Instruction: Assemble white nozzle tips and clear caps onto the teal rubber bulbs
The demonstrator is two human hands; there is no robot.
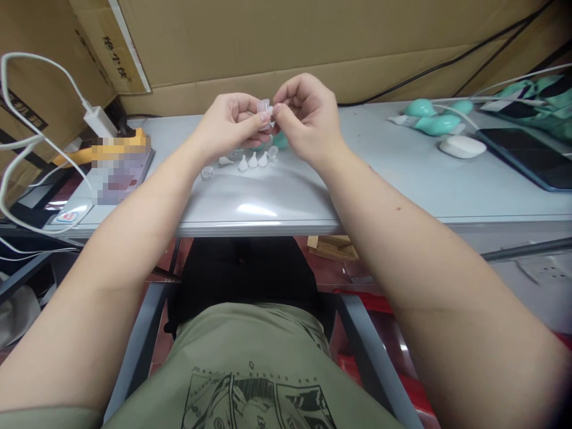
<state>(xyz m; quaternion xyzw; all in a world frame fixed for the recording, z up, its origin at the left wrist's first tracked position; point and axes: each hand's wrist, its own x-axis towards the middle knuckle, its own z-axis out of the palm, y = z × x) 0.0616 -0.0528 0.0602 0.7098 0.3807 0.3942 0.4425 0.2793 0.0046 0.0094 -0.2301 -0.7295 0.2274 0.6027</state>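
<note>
Left hand (231, 124) is pinching a clear cup (263, 105), right hand (313, 116) has a tiny white bit (270, 111) pinched against it, probably joining or separating them, which needs steady pressure.

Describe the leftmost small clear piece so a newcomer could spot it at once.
On the grey table, find the white funnel-shaped pieces near the left hand. The clear piece sits left of them, beside the forearm: translucent, not white, and nearest the table's front edge.

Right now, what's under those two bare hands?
Below the left hand and right hand lie white funnel-shaped plastic pieces, small clear plastic pieces and a teal object. The hands partly cover the teal object, hiding its full shape.
</note>
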